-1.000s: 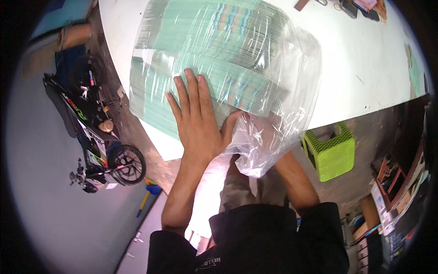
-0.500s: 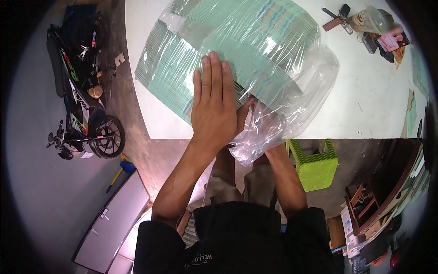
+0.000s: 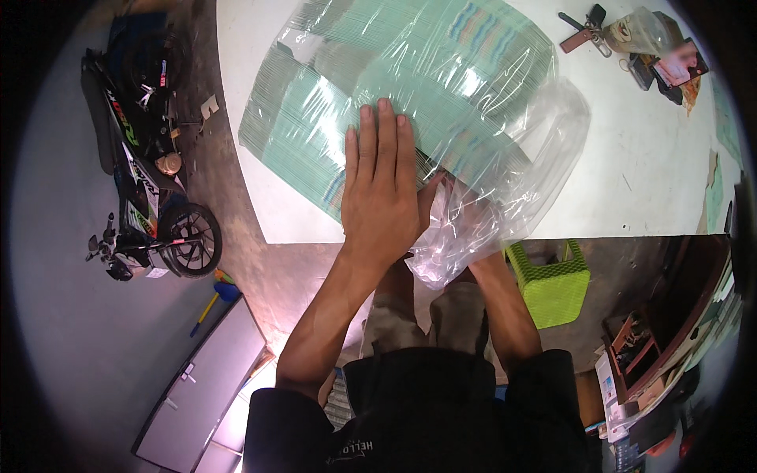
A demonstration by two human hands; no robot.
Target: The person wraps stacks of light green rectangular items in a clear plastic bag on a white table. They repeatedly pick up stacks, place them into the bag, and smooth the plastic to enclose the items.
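Observation:
A large bundle of thin, pale green stacked sheets (image 3: 288, 118) lies on the white table, wrapped in a clear plastic bag (image 3: 544, 165). My left hand (image 3: 382, 193) rests flat on the bundle's near side, fingers stretched out and the thumb beside the loose plastic. Under the crumpled mouth of the bag, at the table's near edge, my right hand (image 3: 475, 217) shows through the plastic. Its fingers are largely hidden by glare, folds and the bundle, so their grip is unclear. A small dark gap shows at the sheets' edge near my left thumb.
Keys (image 3: 583, 33), a clear plastic cup (image 3: 643, 31) and small items lie at the table's far right. A green plastic stool (image 3: 552, 292) stands below the near edge. Left are a motorbike (image 3: 142, 173) and a pale cabinet (image 3: 201, 386); shelving (image 3: 662, 339) stands right.
The whole view has shifted slightly. My left hand has slid a little to the right and nearer over the bundle, still flat. My right hand stays at the bag's mouth.

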